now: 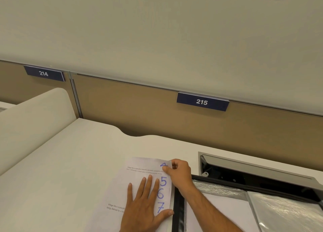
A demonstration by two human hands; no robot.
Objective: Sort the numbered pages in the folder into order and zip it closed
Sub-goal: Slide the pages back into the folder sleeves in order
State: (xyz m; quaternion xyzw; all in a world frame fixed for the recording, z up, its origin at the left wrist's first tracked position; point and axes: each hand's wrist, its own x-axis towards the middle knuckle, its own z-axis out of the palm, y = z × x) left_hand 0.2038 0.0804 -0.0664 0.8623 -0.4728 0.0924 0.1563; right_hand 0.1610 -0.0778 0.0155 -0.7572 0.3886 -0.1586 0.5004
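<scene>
Several white numbered pages [139, 170] lie fanned in a staggered stack on the desk, with blue handwritten numbers 4, 5, 6 and 7 showing along their right edges. My left hand [145, 207] rests flat on the stack, fingers straight. My right hand [178, 172] pinches the top right corner of the page marked 4. To the right lies the open folder [180, 207], with a black zipper edge, clear plastic sleeves and a white sheet inside.
The pale desk [70, 170] stretches free to the left. A recessed cable tray [244, 170] with an open lid sits behind the folder. Tan partition panels with signs 214 [43, 73] and 215 [201, 102] close off the back.
</scene>
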